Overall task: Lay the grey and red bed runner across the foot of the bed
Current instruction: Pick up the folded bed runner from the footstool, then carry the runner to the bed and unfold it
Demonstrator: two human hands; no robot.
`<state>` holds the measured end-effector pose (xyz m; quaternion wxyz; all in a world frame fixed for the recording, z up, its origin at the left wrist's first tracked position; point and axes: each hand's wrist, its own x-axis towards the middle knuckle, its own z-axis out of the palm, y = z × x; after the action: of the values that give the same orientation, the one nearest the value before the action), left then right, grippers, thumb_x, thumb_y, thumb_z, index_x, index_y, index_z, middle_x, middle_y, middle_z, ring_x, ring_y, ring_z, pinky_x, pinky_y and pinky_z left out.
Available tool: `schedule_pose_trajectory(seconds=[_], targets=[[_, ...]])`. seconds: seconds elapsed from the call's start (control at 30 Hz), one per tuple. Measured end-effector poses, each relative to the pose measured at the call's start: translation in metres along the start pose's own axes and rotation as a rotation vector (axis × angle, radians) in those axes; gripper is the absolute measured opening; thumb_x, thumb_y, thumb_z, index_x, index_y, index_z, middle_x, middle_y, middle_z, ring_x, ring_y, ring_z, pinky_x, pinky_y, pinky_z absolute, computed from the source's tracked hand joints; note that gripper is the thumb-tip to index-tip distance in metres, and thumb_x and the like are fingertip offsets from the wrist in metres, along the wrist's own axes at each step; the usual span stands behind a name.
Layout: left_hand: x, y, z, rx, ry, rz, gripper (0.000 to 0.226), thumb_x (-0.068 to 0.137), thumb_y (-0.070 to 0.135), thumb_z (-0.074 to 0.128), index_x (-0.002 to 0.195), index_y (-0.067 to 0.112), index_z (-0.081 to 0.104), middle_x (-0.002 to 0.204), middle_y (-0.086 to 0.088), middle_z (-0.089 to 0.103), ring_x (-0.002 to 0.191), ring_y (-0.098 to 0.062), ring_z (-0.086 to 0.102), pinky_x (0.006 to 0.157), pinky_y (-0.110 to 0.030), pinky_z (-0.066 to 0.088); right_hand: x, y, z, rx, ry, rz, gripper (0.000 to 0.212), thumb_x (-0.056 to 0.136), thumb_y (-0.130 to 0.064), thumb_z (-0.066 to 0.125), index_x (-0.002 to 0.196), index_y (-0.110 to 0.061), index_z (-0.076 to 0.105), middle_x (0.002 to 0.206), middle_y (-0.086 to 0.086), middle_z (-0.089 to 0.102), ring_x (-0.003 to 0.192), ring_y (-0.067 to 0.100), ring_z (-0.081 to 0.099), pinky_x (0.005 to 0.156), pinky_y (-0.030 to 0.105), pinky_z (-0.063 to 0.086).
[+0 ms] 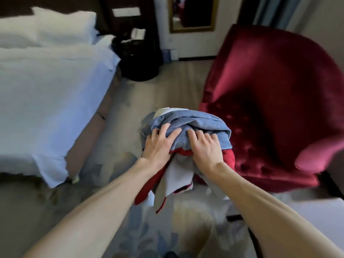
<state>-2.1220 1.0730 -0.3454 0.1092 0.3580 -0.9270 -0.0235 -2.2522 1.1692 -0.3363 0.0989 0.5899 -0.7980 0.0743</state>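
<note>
The grey and red fabric bed runner (188, 144) is bunched into a loose, crumpled bundle held up in the air over the pale patterned carpet (163, 86), between the bed with the white sheet (46, 101) on the left and the dark red velvet armchair (275, 101) on the right, touching neither as far as can be seen, though its right edge overlaps the chair's front in the view. Its upper part shows soft blue-grey cloth folded over in thick rolls, with a small strip of white backing peeping out at the far top edge; beneath the grey, bright red cloth shows at the middle and along the right side, and paler grey flaps edged in red hang down toward the floor. Crumpled as it is, the runner has no clear long axis: the bundle spreads roughly side to side across the view, while the loose ends trail downward and toward the person. The left hand (158, 144) lies on the near left of the bundle with its fingers (163, 129) spread and pressed into the grey cloth, gripping it, and the right hand (206, 148) lies just beside it on the right, fingers curled over the grey folds and clutching the runner too. Both bare forearms reach in from the bottom of the view. The foot of the bed shows only its white sheet
</note>
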Motion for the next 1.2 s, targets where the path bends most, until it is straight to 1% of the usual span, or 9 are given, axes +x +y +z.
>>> schedule_pose_trajectory(seconds=[0.17, 0.37, 0.43, 0.5, 0.67, 0.77, 0.87, 1.03, 1.2], targets=[[-0.015, -0.137, -0.064, 0.041, 0.077, -0.196, 0.059, 0.082, 0.018, 0.063, 0.137, 0.027, 0.043, 0.140, -0.011, 0.038, 0.108, -0.039, 0.046, 0.085, -0.053, 0.045, 0.092, -0.126, -0.015, 0.051, 0.055, -0.226, 0.042, 0.074, -0.002, 0.057, 0.116, -0.005, 0.056, 0.082, 0.010, 0.061, 0.066, 0.031, 0.058, 0.066, 0.040, 0.044], [-0.047, -0.266, -0.128, 0.156, 0.150, -0.413, 0.062, 0.081, 0.020, 0.063, 0.138, 0.030, 0.039, 0.143, -0.007, 0.033, 0.106, -0.035, 0.046, 0.083, -0.051, 0.046, 0.172, -0.262, -0.036, 0.112, 0.094, -0.468, 0.048, 0.073, -0.001, 0.057, 0.121, -0.005, 0.052, 0.087, 0.012, 0.060, 0.071, 0.033, 0.058, 0.067, 0.041, 0.043], [-0.058, -0.301, -0.144, 0.206, 0.161, -0.493, 0.061, 0.082, 0.020, 0.062, 0.138, 0.031, 0.038, 0.144, -0.005, 0.032, 0.106, -0.033, 0.046, 0.083, -0.049, 0.046, 0.193, -0.303, -0.039, 0.138, 0.094, -0.543, 0.050, 0.073, -0.001, 0.057, 0.122, -0.004, 0.051, 0.089, 0.013, 0.060, 0.074, 0.033, 0.058, 0.068, 0.042, 0.042], [-0.067, -0.335, -0.157, 0.244, 0.158, -0.560, 0.061, 0.083, 0.021, 0.061, 0.138, 0.032, 0.038, 0.144, -0.005, 0.032, 0.106, -0.032, 0.046, 0.083, -0.048, 0.046, 0.212, -0.343, -0.041, 0.165, 0.100, -0.601, 0.049, 0.072, -0.001, 0.060, 0.120, -0.004, 0.052, 0.087, 0.013, 0.060, 0.072, 0.033, 0.058, 0.067, 0.042, 0.042], [-0.089, -0.420, -0.184, 0.317, 0.155, -0.711, 0.056, 0.085, 0.027, 0.058, 0.137, 0.031, 0.037, 0.141, -0.004, 0.035, 0.102, -0.031, 0.048, 0.084, -0.048, 0.045, 0.261, -0.441, -0.033, 0.261, 0.137, -0.752, 0.033, 0.080, -0.004, 0.057, 0.113, -0.005, 0.057, 0.082, 0.012, 0.062, 0.069, 0.033, 0.059, 0.066, 0.041, 0.044], [-0.099, -0.468, -0.196, 0.335, 0.146, -0.787, 0.054, 0.085, 0.029, 0.059, 0.136, 0.031, 0.039, 0.140, -0.004, 0.037, 0.101, -0.031, 0.048, 0.080, -0.047, 0.047, 0.288, -0.496, -0.028, 0.311, 0.159, -0.814, 0.028, 0.081, -0.006, 0.058, 0.109, -0.005, 0.059, 0.078, 0.011, 0.062, 0.066, 0.032, 0.060, 0.063, 0.041, 0.046], [-0.113, -0.517, -0.206, 0.369, 0.147, -0.863, 0.053, 0.085, 0.029, 0.061, 0.134, 0.030, 0.041, 0.138, -0.004, 0.039, 0.101, -0.031, 0.049, 0.077, -0.047, 0.048, 0.312, -0.553, -0.022, 0.317, 0.177, -0.886, 0.028, 0.079, -0.007, 0.063, 0.107, -0.006, 0.060, 0.076, 0.010, 0.062, 0.064, 0.031, 0.060, 0.062, 0.040, 0.047], [-0.147, -0.585, -0.219, 0.345, 0.170, -0.955, 0.054, 0.083, 0.025, 0.062, 0.133, 0.029, 0.043, 0.135, -0.007, 0.041, 0.101, -0.033, 0.049, 0.074, -0.049, 0.050, 0.333, -0.642, -0.013, 0.323, 0.198, -0.984, 0.033, 0.075, -0.009, 0.068, 0.107, -0.007, 0.061, 0.074, 0.009, 0.062, 0.061, 0.029, 0.059, 0.059, 0.039, 0.048], [-0.191, -0.659, -0.229, 0.316, 0.182, -1.046, 0.056, 0.083, 0.022, 0.063, 0.135, 0.026, 0.042, 0.135, -0.009, 0.042, 0.102, -0.034, 0.049, 0.076, -0.050, 0.050, 0.344, -0.742, -0.002, 0.314, 0.168, -1.093, 0.036, 0.074, -0.012, 0.071, 0.108, -0.009, 0.059, 0.078, 0.009, 0.063, 0.063, 0.030, 0.060, 0.061, 0.040, 0.049]])
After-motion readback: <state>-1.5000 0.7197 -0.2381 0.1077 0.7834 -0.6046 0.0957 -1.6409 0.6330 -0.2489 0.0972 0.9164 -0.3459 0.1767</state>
